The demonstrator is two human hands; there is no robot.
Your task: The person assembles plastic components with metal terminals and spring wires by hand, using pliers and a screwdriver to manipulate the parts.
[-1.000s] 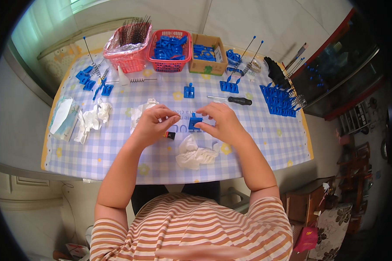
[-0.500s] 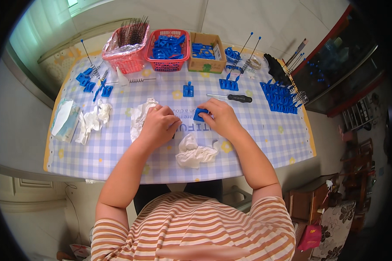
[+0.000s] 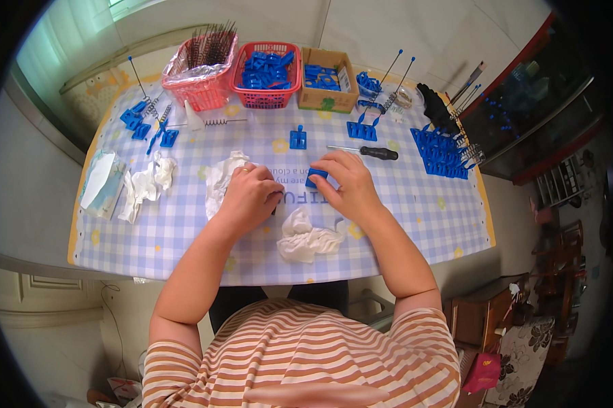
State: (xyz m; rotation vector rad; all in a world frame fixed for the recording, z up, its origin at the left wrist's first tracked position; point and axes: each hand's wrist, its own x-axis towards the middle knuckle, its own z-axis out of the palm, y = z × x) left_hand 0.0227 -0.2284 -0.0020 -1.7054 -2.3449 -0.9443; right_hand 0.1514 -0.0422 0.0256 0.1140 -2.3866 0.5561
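Observation:
Between the thumb and fingers of my right hand [image 3: 350, 182] is a small flat blue plastic piece [image 3: 316, 177], held just over the checked tablecloth. My left hand [image 3: 252, 194] is closed with the fingertips pinched together. A bit of something dark shows beneath its fingers, too small to name. Crumpled white tissue [image 3: 219, 178] lies against the left hand's outer side, and another crumpled tissue [image 3: 308, 238] is between my forearms. Beyond the hands stands a blue plastic clip-like part [image 3: 298, 138]. To its right is a screwdriver [image 3: 378, 154] with a black handle.
Along the back edge are a pink basket [image 3: 208, 92] of dark springy wires, a red basket [image 3: 265, 100] and a cardboard box [image 3: 323, 102] of blue parts. Assembled blue pieces [image 3: 439, 155] cluster at the right. A tissue pack [image 3: 102, 187] sits at the left.
My view has shifted slightly. Both hands stay nearly in place, the right one still gripping the blue piece, which is turned a little.

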